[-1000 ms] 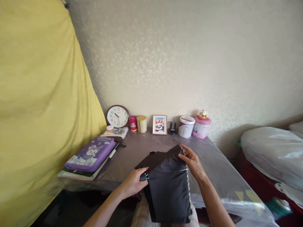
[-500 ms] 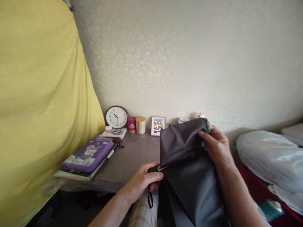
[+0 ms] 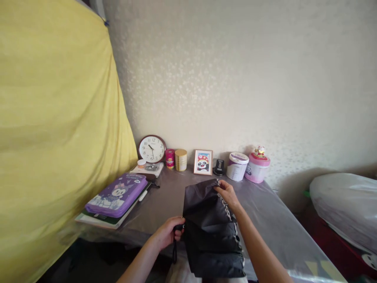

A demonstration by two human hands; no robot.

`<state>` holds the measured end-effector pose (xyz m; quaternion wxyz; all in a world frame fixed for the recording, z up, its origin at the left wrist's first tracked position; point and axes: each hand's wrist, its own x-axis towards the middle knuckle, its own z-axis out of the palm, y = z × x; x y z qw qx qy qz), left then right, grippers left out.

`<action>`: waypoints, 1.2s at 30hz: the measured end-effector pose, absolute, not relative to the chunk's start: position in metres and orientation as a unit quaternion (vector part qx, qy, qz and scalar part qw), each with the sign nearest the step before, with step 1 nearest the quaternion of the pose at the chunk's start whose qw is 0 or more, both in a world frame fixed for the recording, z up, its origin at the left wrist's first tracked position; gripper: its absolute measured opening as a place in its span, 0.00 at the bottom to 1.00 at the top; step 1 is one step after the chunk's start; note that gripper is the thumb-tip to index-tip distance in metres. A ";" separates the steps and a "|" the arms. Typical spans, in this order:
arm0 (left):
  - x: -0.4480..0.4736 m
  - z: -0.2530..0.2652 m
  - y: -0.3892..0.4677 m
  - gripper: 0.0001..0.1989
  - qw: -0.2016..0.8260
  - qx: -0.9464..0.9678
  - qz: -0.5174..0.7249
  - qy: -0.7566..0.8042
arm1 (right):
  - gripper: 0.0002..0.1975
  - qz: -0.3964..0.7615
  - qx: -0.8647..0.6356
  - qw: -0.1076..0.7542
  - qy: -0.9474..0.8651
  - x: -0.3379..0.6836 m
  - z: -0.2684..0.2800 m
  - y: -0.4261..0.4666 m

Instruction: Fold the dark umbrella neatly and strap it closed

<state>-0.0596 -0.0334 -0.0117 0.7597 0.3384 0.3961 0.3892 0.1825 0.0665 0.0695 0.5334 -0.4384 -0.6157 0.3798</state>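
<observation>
A black folding umbrella [image 3: 210, 232] hangs collapsed in front of me, its panels in loose layered folds with a light patterned trim along the right edge. My left hand [image 3: 170, 232] is closed around its short dark handle, and a thin black wrist strap [image 3: 174, 251] dangles below. At the top right corner of the cloth, my right hand [image 3: 227, 193] pinches the trimmed edge between thumb and fingers. The lower folds overlap, so the frame inside is hidden.
Behind the umbrella is a plastic-covered table [image 3: 167, 196]. A purple case [image 3: 118, 195] lies on books at left. Along the wall stand a clock [image 3: 152, 149], a framed panda picture [image 3: 203, 162] and tubs [image 3: 237, 167]. A yellow curtain [image 3: 59, 118] hangs left.
The umbrella and both hands have moved lower and farther left. My right hand has shifted along the cloth edge, and the folds now hang layered with their trim showing. The view has shifted.
</observation>
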 end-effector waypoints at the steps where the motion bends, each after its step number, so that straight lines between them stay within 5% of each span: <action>1: -0.062 -0.014 -0.032 0.16 0.748 0.356 0.387 0.404 | 0.11 0.370 -0.441 0.530 -0.623 0.180 0.068 0.071; 8: -0.072 -0.016 -0.036 0.24 0.599 0.572 0.278 0.486 | 0.08 0.229 -0.548 0.473 -0.651 0.168 0.072 0.090; 13: -0.082 -0.004 -0.031 0.20 0.502 0.688 0.264 0.453 | 0.11 0.420 -0.484 0.493 -0.589 0.156 0.066 0.096; 18: -0.089 0.004 -0.016 0.20 0.568 0.671 0.250 0.406 | 0.13 0.482 -0.455 0.507 -0.551 0.149 0.066 0.101; 27: -0.073 0.012 0.026 0.22 0.619 0.437 0.475 0.447 | 0.17 0.515 -0.432 0.505 -0.541 0.143 0.072 0.107; 36: -0.060 0.024 0.055 0.17 0.387 0.503 0.549 0.544 | 0.18 0.484 -0.451 0.508 -0.552 0.139 0.074 0.114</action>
